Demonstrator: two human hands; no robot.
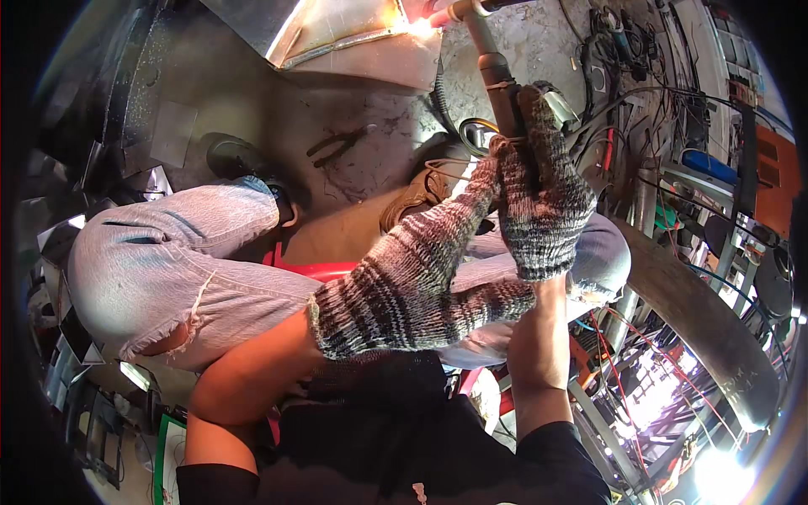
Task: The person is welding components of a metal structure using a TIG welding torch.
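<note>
My right hand (pixel 547 202), in a striped knit glove, is closed around the handle of a TIG welding torch (pixel 495 84). The torch stands upright from my fist, its head turned left at the top edge. A bright arc glows where the nozzle meets a bent sheet-metal piece (pixel 362 63), which has a seam along it. My left hand (pixel 396 278), gloved alike, stretches beneath. Its fingertips reach the lower torch handle beside my right hand, and its thumb points apart toward my right forearm. I cannot see whether the left fingertips press on the handle.
A pair of dark pliers (pixel 337 145) lies on the floor. Hoses and cables (pixel 623 93) tangle at the right. A large curved pipe (pixel 699 311) stands beside my right knee. Metal offcuts (pixel 175 135) lie left. Another bright light (pixel 724 475) shines at the lower right.
</note>
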